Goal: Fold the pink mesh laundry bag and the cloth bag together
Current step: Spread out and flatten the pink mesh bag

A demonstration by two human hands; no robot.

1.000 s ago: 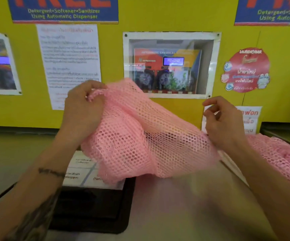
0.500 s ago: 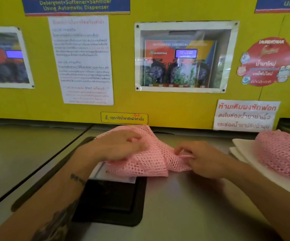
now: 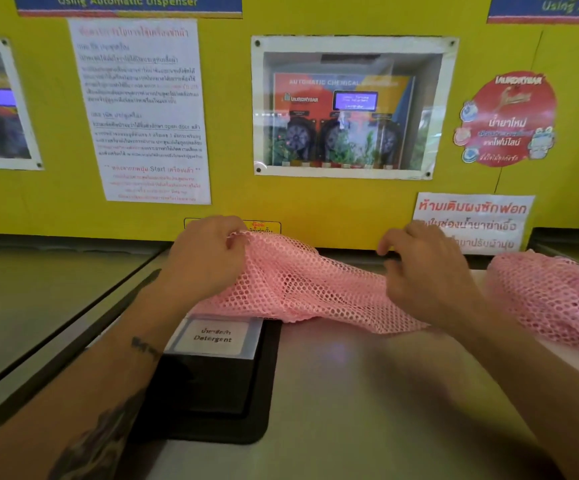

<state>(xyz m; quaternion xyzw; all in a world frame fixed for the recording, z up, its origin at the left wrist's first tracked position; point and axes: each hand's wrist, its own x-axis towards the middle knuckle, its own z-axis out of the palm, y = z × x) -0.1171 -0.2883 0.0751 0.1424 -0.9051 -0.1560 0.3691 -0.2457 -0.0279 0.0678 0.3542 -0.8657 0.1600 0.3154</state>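
- A person's left hand (image 3: 208,258) pinches the far left edge of the pink mesh laundry bag (image 3: 302,289), its fingers curled tight on the netting and lifting that corner just clear of the table (image 3: 333,393).
- The right hand (image 3: 426,271) lies over the bag's right end with fingers bent; whether this grip has actually caught the mesh, or only rests on it, cannot be told from the head view.
- The bag sags between the two hands, its near edge draped over the grey detergent label (image 3: 213,336) and the black tray (image 3: 212,386) beneath it.
- A second heap of pink mesh (image 3: 558,299) sits at the far right on a white surface (image 3: 565,355), just beside the right forearm; whether the cloth bag lies under or inside it is not visible.
- Risk: the open netting is limp and likely to slip. A one-sided pull from the left grip could drag the bag askew and leave a crooked fold.
- Risk: the draped near edge could snag on the raised label or the tray's rim as the bag is drawn flat.
- Risk: the right forearm, close to the heap, could nudge it along the table or off the edge.
- Risk: folding this bag alone would leave the cloth bag out, since the two are meant to go together.
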